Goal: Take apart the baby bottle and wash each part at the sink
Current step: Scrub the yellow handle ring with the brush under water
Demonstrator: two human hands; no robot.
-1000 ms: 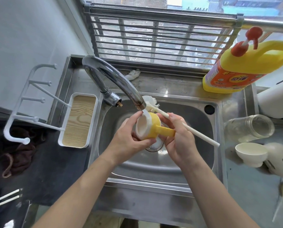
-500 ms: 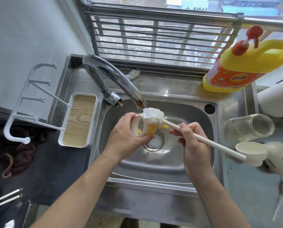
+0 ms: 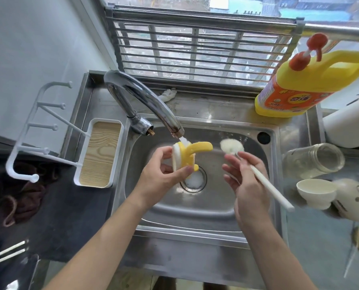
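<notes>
My left hand (image 3: 160, 178) grips the bottle's yellow handled collar (image 3: 188, 153), a white ring with yellow handles, right under the faucet spout (image 3: 175, 130), where water runs onto it. To the right, my right hand (image 3: 244, 176) holds the white bottle brush (image 3: 231, 145) by its long stick, bristle head up and apart from the collar. Both are over the steel sink (image 3: 258, 216). The clear bottle body (image 3: 314, 161) lies on its side on the right counter. A cream cap (image 3: 312, 192) stands below it.
A yellow detergent jug (image 3: 306, 84) with a red pump stands at the back right. Left of the sink sits a white tray with a wooden base (image 3: 100, 153) and a white peg rack (image 3: 38, 130). A cream perforated object (image 3: 356, 203) lies beside the cap.
The brush has come out of the collar and moved right. My left hand turned the collar and brought it under the running water.
</notes>
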